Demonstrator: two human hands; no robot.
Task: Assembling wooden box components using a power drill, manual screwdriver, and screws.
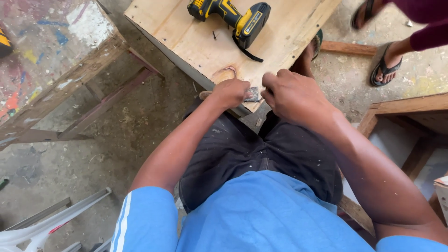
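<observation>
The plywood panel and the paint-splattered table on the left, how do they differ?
The plywood panel is pale, clean wood with a knot near its edge; the paint-splattered table is stained with many colours. The panel carries a yellow cordless drill, and both hands work at its near edge; nobody touches the table. Both are flat wooden surfaces.

Both arms reach forward, left hand (231,92) and right hand (290,95) fisted.
</observation>
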